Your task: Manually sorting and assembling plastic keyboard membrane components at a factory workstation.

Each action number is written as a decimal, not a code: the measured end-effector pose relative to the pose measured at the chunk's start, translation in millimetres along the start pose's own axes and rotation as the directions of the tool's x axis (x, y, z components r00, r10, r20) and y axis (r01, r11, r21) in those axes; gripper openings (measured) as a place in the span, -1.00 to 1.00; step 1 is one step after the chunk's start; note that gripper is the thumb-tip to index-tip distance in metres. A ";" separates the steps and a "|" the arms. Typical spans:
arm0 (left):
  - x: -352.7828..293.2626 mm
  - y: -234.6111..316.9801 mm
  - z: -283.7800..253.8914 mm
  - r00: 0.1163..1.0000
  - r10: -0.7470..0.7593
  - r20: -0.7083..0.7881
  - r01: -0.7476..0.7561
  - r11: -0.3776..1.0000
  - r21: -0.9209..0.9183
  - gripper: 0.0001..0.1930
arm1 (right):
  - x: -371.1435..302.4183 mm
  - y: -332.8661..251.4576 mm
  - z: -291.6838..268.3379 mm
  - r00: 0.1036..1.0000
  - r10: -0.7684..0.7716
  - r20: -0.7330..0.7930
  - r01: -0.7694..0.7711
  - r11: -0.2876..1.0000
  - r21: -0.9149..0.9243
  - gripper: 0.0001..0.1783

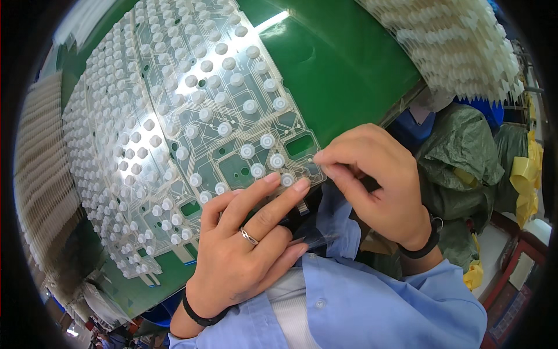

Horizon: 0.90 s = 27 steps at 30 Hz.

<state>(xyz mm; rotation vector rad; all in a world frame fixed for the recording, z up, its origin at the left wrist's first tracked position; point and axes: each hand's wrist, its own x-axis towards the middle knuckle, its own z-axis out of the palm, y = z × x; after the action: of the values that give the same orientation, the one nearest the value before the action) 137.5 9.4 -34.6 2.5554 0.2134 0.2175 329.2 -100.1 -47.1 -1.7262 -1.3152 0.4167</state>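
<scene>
A clear keyboard membrane (235, 148) with pale rubber domes and printed traces lies at the near right end of a row of overlapping ones. My left hand (247, 232), with a ring on one finger, rests its stretched index and middle fingertips on the near edge of this sheet, among the domes. At the sheet's right corner, my right hand (375, 180) pinches with thumb and index finger. Whether it grips the sheet's edge or some small piece there is hidden. By my left thumb shows a bit of clear film (318, 237); I cannot tell if it is held.
The membranes lie on a green tabletop (343, 64). Tall stacks of white ridged pieces stand at the far right (450, 43) and along the left (46, 157). Beyond the table's right edge are a dark green plastic bag (462, 148) and yellow plastic (525, 180).
</scene>
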 end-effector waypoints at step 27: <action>1.8 0.4 -8.9 0.996 -0.017 -0.087 0.012 0.998 -0.061 -0.77 | 1.6 -15.3 9.0 0.990 -0.038 -0.135 0.000 0.962 -0.272 -0.80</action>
<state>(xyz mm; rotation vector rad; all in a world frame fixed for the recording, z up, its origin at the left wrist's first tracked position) 137.6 14.1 -26.8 2.4859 0.2544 0.3265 314.3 -94.1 -39.3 -1.9288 -1.3334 0.1038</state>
